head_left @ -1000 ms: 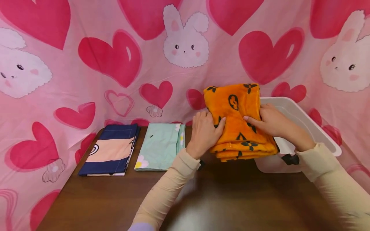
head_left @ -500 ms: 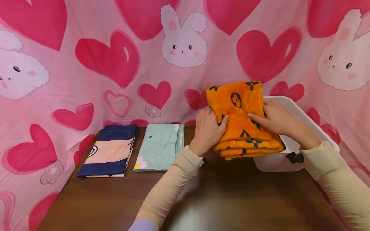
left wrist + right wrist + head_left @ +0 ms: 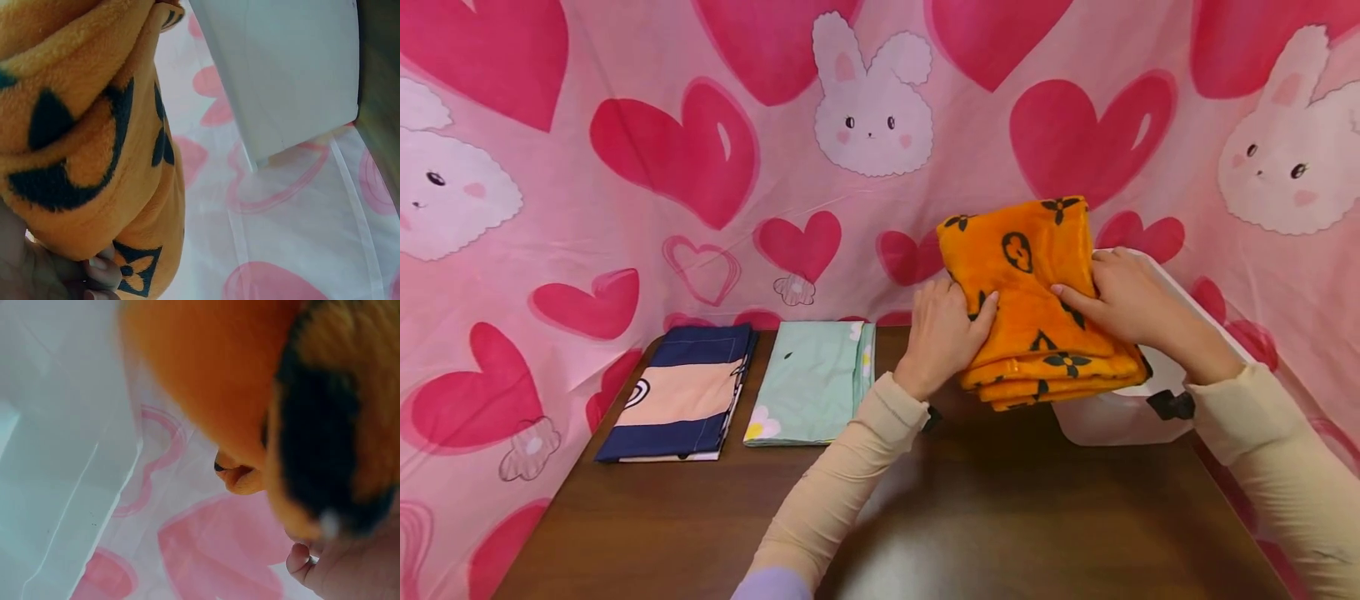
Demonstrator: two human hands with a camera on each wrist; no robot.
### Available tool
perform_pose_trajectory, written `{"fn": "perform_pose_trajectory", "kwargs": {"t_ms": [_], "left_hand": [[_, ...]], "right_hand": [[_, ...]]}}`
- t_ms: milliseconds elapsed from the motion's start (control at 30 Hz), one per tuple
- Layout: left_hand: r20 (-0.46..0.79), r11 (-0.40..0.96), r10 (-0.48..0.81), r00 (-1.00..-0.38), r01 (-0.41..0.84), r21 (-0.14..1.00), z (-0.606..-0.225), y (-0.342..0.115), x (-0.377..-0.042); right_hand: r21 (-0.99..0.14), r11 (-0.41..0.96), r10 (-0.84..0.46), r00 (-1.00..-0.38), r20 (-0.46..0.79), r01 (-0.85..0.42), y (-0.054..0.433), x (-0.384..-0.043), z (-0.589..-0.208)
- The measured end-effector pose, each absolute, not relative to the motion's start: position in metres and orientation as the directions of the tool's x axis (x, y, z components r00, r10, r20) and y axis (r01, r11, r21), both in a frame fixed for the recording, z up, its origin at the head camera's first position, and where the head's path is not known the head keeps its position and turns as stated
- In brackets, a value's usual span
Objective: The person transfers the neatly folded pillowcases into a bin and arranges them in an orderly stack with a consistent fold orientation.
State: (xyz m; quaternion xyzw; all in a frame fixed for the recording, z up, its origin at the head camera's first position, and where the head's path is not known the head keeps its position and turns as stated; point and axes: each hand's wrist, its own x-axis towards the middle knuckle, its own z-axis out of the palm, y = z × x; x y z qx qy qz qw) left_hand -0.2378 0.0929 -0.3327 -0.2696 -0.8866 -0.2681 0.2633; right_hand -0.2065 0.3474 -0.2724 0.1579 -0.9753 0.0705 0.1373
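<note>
A folded orange plush blanket (image 3: 1026, 304) with dark flower and letter-like marks is held up over the back right of the table. My left hand (image 3: 942, 340) grips its left side, thumb lying across the front. On the opposite edge, my right hand (image 3: 1138, 304) holds it with the thumb on the front face and the other fingers behind. Its thick folds hang at the bottom, overlapping the near part of a white plastic bin (image 3: 1123, 425). In the left wrist view, curled fingertips (image 3: 103, 269) pinch the underside of the blanket (image 3: 81, 131).
A folded navy and peach cloth (image 3: 681, 396) lies on the brown table (image 3: 880, 517) at the left. Beside it is a folded mint-green cloth (image 3: 812, 383) with flowers. A pink curtain (image 3: 865, 200) with hearts and rabbits hangs close behind the table.
Both hands have lifted the blanket a little and carried it slightly to the right, covering more of the bin. The grip of each hand stays the same.
</note>
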Motion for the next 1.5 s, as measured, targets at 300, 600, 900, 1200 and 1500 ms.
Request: {"fn": "perform_pose_trajectory", "kwargs": {"t_ms": [300,600,900,1200,1500], "left_hand": [[0.632,0.696,0.349,-0.692,0.643,0.32,-0.332,0.097,-0.243],[0.597,0.714,0.389,-0.702,0.639,0.286,-0.331,0.109,-0.249],[0.579,0.724,0.413,-0.703,0.64,0.26,-0.335,0.125,-0.255],[0.524,0.74,0.438,-0.731,0.624,0.252,-0.339,0.146,-0.259],[0.499,0.735,0.449,-0.741,0.624,0.266,-0.334,0.159,-0.264]], "right_hand": [[-0.163,0.954,-0.214,-0.952,0.217,-0.252,0.348,-0.204,-0.262],[-0.089,0.962,-0.228,-0.942,0.246,-0.257,0.362,-0.207,-0.264],[-0.102,0.964,-0.213,-0.946,0.245,-0.244,0.376,-0.209,-0.265],[-0.129,0.966,-0.195,-0.958,0.211,-0.225,0.396,-0.21,-0.269],[-0.143,0.96,-0.207,-0.956,0.209,-0.24,0.412,-0.219,-0.267]]}}
